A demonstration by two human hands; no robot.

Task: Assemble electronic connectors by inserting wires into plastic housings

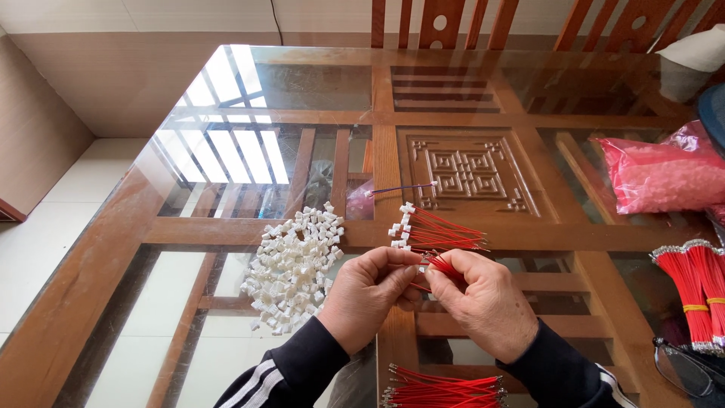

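While both hands are brought together over the glass-topped table point(106, 249), a small bunch of red wires point(445, 266) is pinched in the right hand point(483, 302), fingers curled shut round it, w/ the wire ends pointing up-left toward the left hand point(370, 291). The left hand's thumb & forefinger are closed at the wire tips; whether a connector is held there cannot be told, since the spot is hidden by the fingers. The wires' long axis is laid roughly left-right, tilted slightly, so the free ends are met by the left hand. A heap of white plastic connectors point(294, 264) is spread just left of the left hand, nearer to it than to the right. Finished wires w/ white housings point(430, 230) are fanned just beyond the hands. More loose red wires point(445, 389) are laid near the table edge, betw. the forearms. Bundled red wires point(691, 291) & a pink bag point(657, 174) are kept well apart, far right.
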